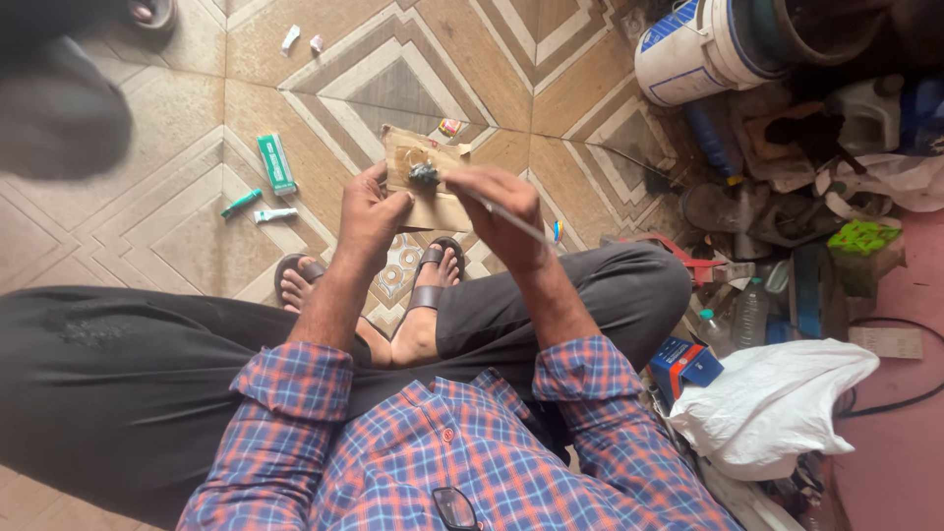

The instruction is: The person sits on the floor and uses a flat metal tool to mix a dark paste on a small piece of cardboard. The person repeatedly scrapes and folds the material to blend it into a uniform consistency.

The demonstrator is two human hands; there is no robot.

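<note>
a: where's the small dark part (424,175)?
b: sitting up at twelve o'clock from the lap, over a brown board (425,202). left hand (369,211) is pinching it, fingers closing narrow around it.
a: right hand (497,202)?
b: fingers curling tight on a thin rod tool (516,224), tip touching the part.
a: risks?
b: judging here, the rod could be slipping off and poking the left fingers, or the part could be dropping among clutter.
a: around?
b: green box (276,163) and tubes lying at ten o'clock, white bucket (688,49) at two, white bag (772,403) at four. nothing blocking the hands.
</note>
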